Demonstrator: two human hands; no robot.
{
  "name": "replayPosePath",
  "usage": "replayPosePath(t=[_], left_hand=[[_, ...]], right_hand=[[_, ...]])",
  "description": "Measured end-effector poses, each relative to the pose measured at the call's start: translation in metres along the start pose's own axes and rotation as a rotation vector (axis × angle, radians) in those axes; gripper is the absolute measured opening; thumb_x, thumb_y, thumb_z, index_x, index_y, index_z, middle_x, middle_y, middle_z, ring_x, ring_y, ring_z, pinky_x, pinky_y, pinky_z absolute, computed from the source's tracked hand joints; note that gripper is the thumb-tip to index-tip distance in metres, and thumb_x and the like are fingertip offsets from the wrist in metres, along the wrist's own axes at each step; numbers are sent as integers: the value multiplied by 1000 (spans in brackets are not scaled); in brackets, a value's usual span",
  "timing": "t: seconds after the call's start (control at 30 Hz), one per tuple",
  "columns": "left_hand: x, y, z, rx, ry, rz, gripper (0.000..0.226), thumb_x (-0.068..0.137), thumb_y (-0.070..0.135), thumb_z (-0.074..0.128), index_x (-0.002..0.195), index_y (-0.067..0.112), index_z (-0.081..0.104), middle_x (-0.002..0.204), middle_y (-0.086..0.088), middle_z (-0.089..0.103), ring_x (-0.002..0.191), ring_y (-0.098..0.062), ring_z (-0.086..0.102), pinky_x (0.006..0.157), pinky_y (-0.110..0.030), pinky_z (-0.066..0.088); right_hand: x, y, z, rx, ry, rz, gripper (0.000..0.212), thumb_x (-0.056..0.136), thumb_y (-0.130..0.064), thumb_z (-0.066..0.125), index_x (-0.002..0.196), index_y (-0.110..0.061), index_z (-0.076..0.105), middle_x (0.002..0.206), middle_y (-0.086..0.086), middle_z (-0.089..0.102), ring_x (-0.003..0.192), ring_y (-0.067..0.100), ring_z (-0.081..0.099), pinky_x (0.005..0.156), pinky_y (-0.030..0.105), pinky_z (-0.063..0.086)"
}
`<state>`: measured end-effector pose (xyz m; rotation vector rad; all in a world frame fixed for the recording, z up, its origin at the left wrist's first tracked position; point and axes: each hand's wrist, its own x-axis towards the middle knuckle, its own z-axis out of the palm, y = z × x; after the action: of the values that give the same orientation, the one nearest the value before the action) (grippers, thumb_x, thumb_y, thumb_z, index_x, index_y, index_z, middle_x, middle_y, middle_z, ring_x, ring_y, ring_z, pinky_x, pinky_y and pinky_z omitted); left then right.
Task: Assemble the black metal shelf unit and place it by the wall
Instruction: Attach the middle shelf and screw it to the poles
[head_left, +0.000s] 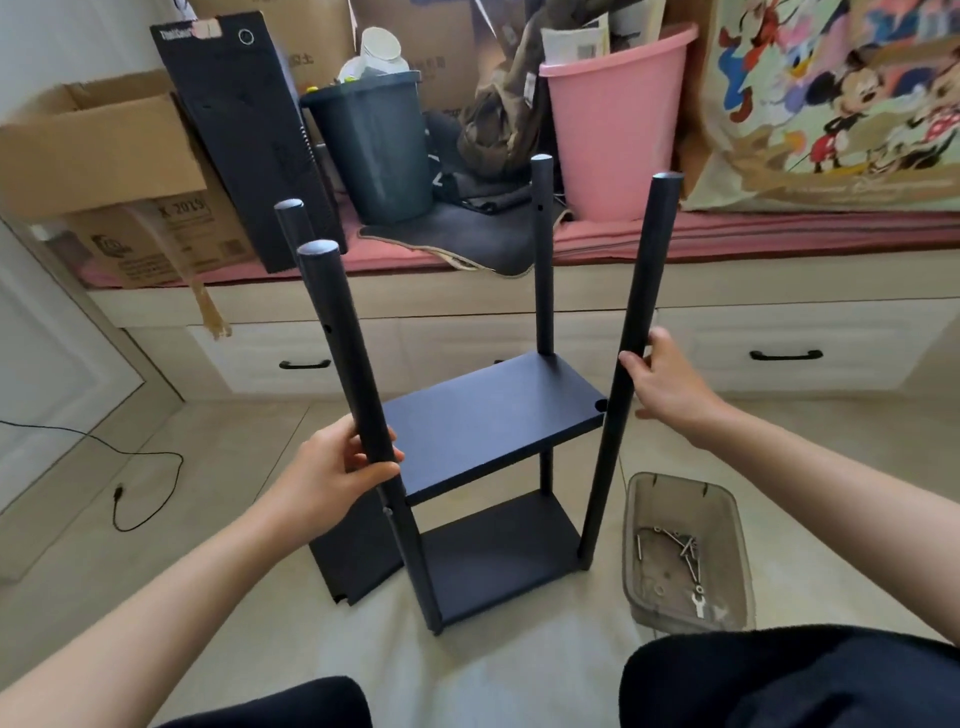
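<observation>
The black metal shelf unit stands upright on the tiled floor in front of me. Its middle shelf (488, 415) and bottom shelf (498, 558) sit between several black poles. My left hand (337, 478) grips the near left pole (345, 353) just above the middle shelf. My right hand (662, 384) rests against the near right pole (631, 338), thumb and fingers lying on either side of it. A far right pole (543, 260) and a far left pole (293, 221) stand behind. A loose black shelf panel (348, 556) lies on the floor at the unit's left.
A clear plastic tray (685, 556) holding screws and a small wrench sits on the floor at the right. Behind is a drawer bench (467, 322) piled with cardboard boxes, a dark bin (371, 150) and a pink bucket (613, 124). A black cable (130, 467) trails on the floor at the left.
</observation>
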<state>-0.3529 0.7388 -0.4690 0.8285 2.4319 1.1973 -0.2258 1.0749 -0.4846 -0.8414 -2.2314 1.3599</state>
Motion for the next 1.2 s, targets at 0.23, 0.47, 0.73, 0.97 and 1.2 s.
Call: replayPosePath(t=[0.23, 0.47, 0.73, 0.97, 1.2], left_hand=[[3, -4, 0, 7, -65, -24, 22, 91, 3, 70, 106, 17, 62, 98, 2, 76, 92, -10, 73, 80, -27, 58], [13, -13, -1, -10, 102, -61, 25, 92, -2, 68, 106, 17, 60, 99, 1, 73, 92, -11, 72, 84, -32, 57], [21, -29, 1, 109, 285, -48, 27, 91, 2, 70, 114, 12, 58, 104, -6, 70, 93, -21, 69, 81, -32, 51], [20, -26, 5, 317, 274, -148, 19, 98, 18, 63, 115, 10, 59, 103, -6, 67, 90, -23, 64, 73, -32, 48], [19, 22, 41, 844, -142, -176, 26, 96, 27, 58, 75, 13, 50, 76, -4, 55, 59, -19, 49, 51, -28, 39]], right_hand=[[-24, 0, -20, -34, -19, 1, 18, 104, -24, 47, 119, -16, 42, 100, 16, 60, 95, 33, 65, 79, 54, 58], [-44, -4, -16, -41, -90, -12, 22, 102, -24, 50, 121, -15, 43, 102, 10, 60, 96, 28, 66, 79, 50, 59], [-52, -12, 0, -200, -174, -73, 31, 101, -28, 54, 127, -20, 40, 105, 10, 60, 96, 27, 64, 83, 47, 57], [-57, -22, 0, -305, -206, -73, 36, 99, -28, 56, 132, -24, 42, 102, 9, 61, 94, 27, 64, 83, 47, 57], [-59, -37, -5, -237, -281, 111, 19, 101, -40, 49, 119, -36, 44, 106, 0, 65, 92, 22, 69, 75, 40, 62]])
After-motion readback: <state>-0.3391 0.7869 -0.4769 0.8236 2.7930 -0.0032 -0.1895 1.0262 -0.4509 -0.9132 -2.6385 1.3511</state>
